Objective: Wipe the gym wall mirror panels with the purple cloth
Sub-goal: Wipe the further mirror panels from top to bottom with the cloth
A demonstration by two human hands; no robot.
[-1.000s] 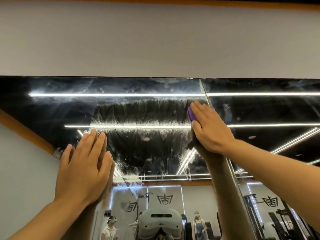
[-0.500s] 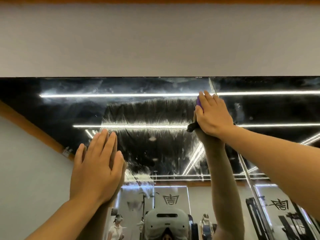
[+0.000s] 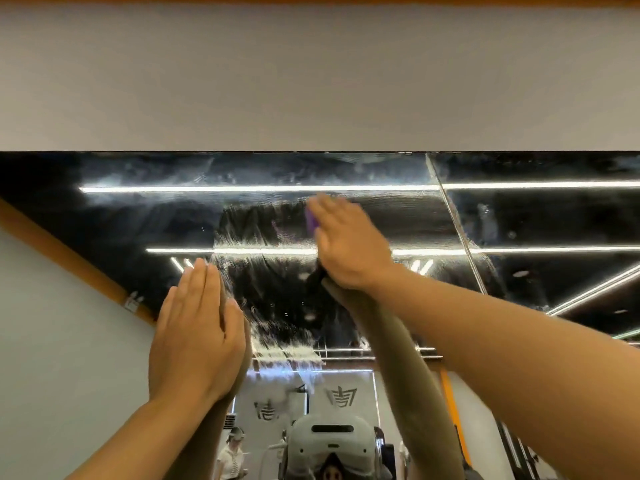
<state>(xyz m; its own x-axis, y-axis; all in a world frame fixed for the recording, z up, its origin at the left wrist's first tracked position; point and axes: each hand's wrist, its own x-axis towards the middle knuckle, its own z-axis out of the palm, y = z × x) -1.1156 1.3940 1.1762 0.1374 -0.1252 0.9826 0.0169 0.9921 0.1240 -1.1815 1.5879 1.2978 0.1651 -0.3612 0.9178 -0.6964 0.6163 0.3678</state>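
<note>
Right hand (image 3: 349,244) presses purple cloth (image 3: 311,221) on mirror (image 3: 138,216) — left hand (image 3: 197,337) flat.

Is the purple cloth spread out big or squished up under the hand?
Squished up: only a small purple cloth edge peeks past the right hand pressing it on the mirror.

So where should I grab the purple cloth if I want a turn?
Probably the purple edge poking out left of the right hand. Come from the left: that hand covers the rest, pressing it flat to the mirror.
</note>
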